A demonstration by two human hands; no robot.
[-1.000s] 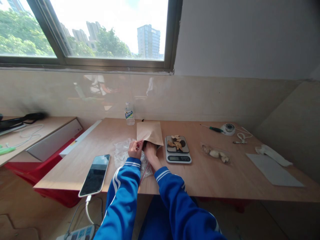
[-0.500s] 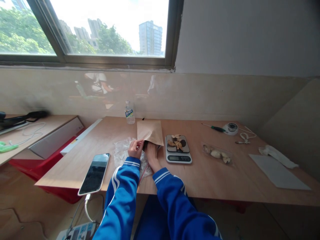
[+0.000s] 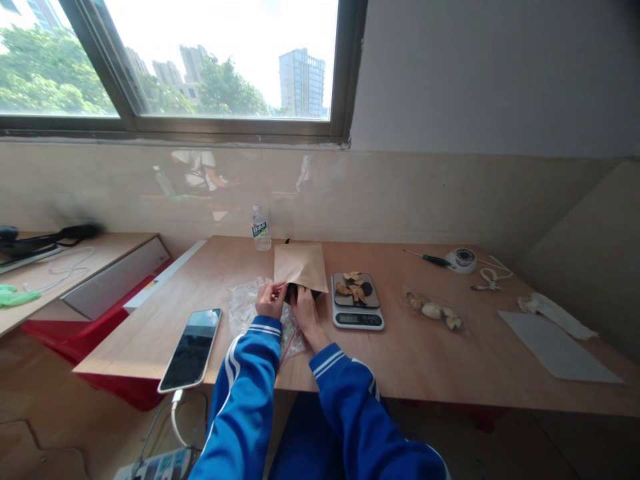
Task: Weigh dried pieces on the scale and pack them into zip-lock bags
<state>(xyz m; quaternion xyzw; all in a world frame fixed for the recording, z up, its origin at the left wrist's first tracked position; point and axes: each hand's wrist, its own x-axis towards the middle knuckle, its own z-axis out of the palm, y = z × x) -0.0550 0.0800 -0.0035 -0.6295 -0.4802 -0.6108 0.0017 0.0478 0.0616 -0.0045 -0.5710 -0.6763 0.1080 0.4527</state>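
Note:
A brown kraft paper bag (image 3: 301,261) lies on the table, its dark mouth turned toward me. My left hand (image 3: 271,299) is closed on the bag's near edge at the left, thumb and fingers pinched together. At the mouth is my right hand (image 3: 306,312), its fingertips going into the dark opening, so what they touch is hidden. Just right of the bag stands a white kitchen scale (image 3: 358,320). Dried brown slices (image 3: 354,291), which look like mushroom, rest on its plate with a dark round piece. Crumpled clear plastic bags (image 3: 243,305) lie beside and under my hands.
A phone (image 3: 191,349) on a cable lies at the left front. A water bottle (image 3: 261,230) stands behind. Rightward are a clear packet of pale pieces (image 3: 433,309), a screwdriver (image 3: 436,259), a white round device (image 3: 462,261), a white sheet (image 3: 555,348) and a crumpled white wrapper (image 3: 557,315).
My right hand has drawn back slightly from the bag's mouth, so more of its fingers shows. My left hand keeps its pinch on the edge. The view has shifted slightly.

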